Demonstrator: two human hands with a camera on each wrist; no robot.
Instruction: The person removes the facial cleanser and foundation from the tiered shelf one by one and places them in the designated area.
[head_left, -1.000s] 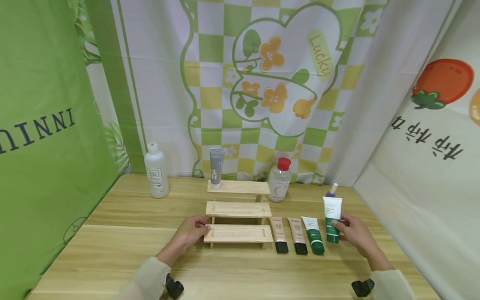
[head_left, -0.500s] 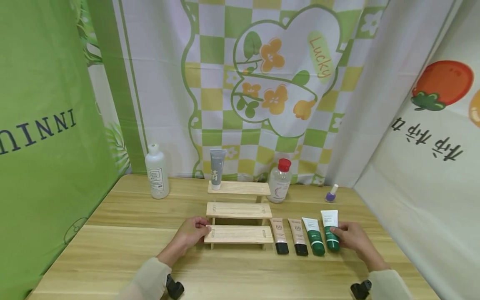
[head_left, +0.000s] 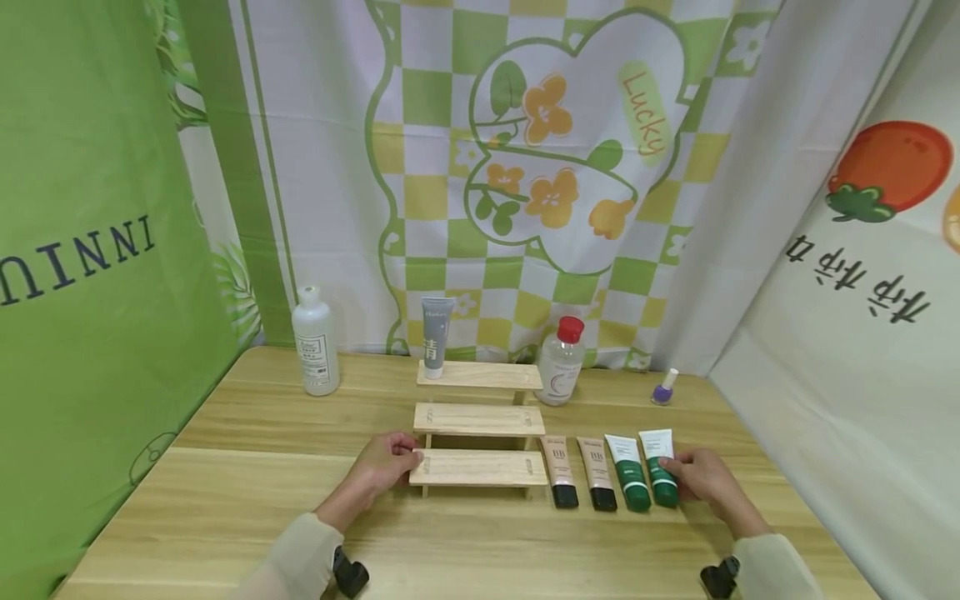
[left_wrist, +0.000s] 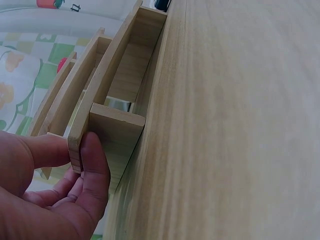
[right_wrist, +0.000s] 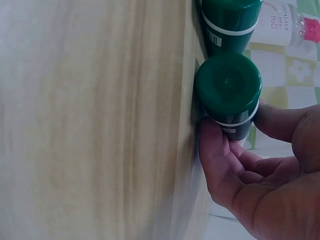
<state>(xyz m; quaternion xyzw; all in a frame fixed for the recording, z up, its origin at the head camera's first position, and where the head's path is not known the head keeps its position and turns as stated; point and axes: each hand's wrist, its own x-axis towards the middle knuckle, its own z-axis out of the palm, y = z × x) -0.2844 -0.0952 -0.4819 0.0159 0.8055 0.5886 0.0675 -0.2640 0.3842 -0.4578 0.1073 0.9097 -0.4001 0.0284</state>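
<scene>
**Green tube laid flat at the end of the row**

Since a second ago, the green-and-white tube (head_left: 660, 477) has gone from standing upright in the right hand (head_left: 701, 479) to lying flat on the wooden table (head_left: 225, 500). It now sits at the right end of a row of four tubes, just beside a second green tube (head_left: 628, 482) of the same make. The purple nail polish bottle (head_left: 663, 388), which the upright tube partly hid before, now shows in full behind the row.

The tube has a white upper body with small dark print, a dark green lower part and a round, glossy green cap (right_wrist: 227, 85) with a thin white band behind it. The cap points toward the person. In the right wrist view the right hand's fingers (right_wrist: 215, 145) curl under the tube just behind the cap while the thumb lies over its far side, so the hand grips it against the table.

The left hand (head_left: 382, 462) has not moved. It holds the left end of the lowest step of the three-step wooden rack (head_left: 478, 421), thumb (left_wrist: 95, 165) on the side panel and a finger along the top edge of the board.

Left of the green pair lie two beige tubes (head_left: 577, 471) with black caps. A grey tube (head_left: 435, 337) stands on the rack's top step. A white bottle (head_left: 315, 340) stands at the table's back left, and a clear bottle with a red cap (head_left: 561, 360) stands just right of the rack.
</scene>
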